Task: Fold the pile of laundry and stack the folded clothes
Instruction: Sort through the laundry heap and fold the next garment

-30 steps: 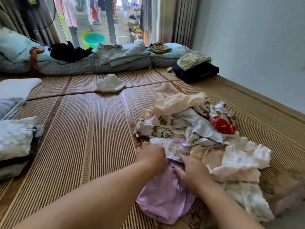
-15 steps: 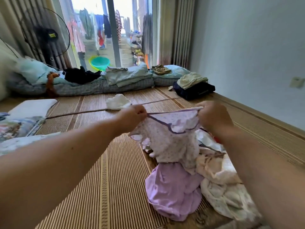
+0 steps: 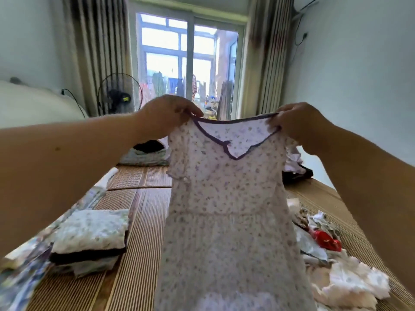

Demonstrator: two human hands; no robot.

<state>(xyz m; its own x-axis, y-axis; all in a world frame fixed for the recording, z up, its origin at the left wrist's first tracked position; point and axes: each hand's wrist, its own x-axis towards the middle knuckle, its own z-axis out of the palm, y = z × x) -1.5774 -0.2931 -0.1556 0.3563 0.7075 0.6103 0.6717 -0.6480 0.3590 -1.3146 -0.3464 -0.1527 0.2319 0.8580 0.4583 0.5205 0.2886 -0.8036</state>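
A small lilac floral dress (image 3: 226,209) with dark purple neck trim hangs full length in front of me. My left hand (image 3: 166,115) pinches its left shoulder and my right hand (image 3: 298,122) pinches its right shoulder, both raised at chest height. The pile of unfolded laundry (image 3: 341,277), mostly white and cream with a red piece, lies on the mat at the lower right, partly hidden by the dress. A stack of folded clothes (image 3: 89,239) sits on the mat at the lower left.
The striped bamboo mat (image 3: 139,243) covers the floor. Folded bedding and dark clothes (image 3: 146,153) lie at the far end before a glass door (image 3: 188,63). A fan (image 3: 119,95) stands at the back left. A dark garment (image 3: 296,173) lies by the right wall.
Both hands pulled the floral dress out of the pile and lifted it high, so it now hangs fully spread. My view tilted up toward the door.
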